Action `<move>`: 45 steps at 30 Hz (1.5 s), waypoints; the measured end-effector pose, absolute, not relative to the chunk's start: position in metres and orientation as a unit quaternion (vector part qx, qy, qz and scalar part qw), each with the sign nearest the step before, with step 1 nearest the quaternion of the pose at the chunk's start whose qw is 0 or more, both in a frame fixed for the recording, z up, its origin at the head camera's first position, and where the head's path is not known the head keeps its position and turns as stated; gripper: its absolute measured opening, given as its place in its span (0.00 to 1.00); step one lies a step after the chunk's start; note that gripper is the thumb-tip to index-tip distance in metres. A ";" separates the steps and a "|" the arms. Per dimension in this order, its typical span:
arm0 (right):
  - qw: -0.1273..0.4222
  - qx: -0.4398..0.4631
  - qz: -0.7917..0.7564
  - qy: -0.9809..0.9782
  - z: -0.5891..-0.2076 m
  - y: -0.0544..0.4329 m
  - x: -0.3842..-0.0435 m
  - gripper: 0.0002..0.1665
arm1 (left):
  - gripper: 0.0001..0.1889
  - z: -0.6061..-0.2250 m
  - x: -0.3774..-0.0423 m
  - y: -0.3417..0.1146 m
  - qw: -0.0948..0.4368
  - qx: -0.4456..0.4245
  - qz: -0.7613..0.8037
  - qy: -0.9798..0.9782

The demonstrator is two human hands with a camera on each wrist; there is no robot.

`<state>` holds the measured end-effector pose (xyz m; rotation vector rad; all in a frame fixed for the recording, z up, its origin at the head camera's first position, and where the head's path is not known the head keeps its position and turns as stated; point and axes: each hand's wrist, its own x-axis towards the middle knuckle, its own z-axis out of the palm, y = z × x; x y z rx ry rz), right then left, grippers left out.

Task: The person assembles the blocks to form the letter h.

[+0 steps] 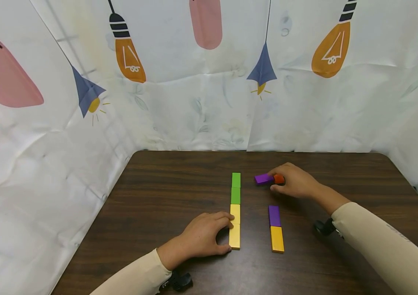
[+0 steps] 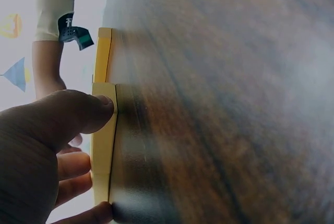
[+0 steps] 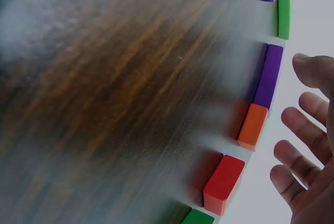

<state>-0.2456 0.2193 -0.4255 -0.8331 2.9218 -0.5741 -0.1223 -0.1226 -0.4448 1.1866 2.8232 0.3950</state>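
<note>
My left hand point(image 1: 203, 233) rests against the left side of two yellow blocks point(image 1: 234, 237), its thumb at their near end and fingertips farther up. The left wrist view shows the thumb touching a yellow block point(image 2: 104, 140). Two green blocks point(image 1: 236, 187) continue that row away from me. At the back, my right hand point(image 1: 294, 180) hovers with loosely bent fingers by a purple block point(image 1: 263, 179) and an orange block point(image 1: 278, 178), which lie end to end. In the right wrist view, the fingers point(image 3: 302, 127) look apart from these blocks.
A second purple block point(image 1: 274, 216) joins a yellow-orange block point(image 1: 277, 239) right of the row. The right wrist view also has a red block point(image 3: 223, 184) and a dark green block point(image 3: 198, 217), which the head view does not show. A printed curtain point(image 1: 201, 114) stands behind the brown table point(image 1: 157, 192).
</note>
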 end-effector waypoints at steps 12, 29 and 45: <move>0.029 -0.266 -0.183 0.946 -0.432 0.213 -0.259 0.27 | 0.24 -0.445 -0.122 -0.123 0.024 0.385 0.130 0.914; 0.032 -0.267 -0.179 0.946 -0.438 0.209 -0.270 0.24 | 0.24 -0.445 -0.121 -0.124 0.022 0.383 0.130 0.914; 0.046 -0.287 -0.160 0.943 -0.437 0.204 -0.275 0.22 | 0.24 -0.446 -0.121 -0.124 0.003 0.388 0.131 0.912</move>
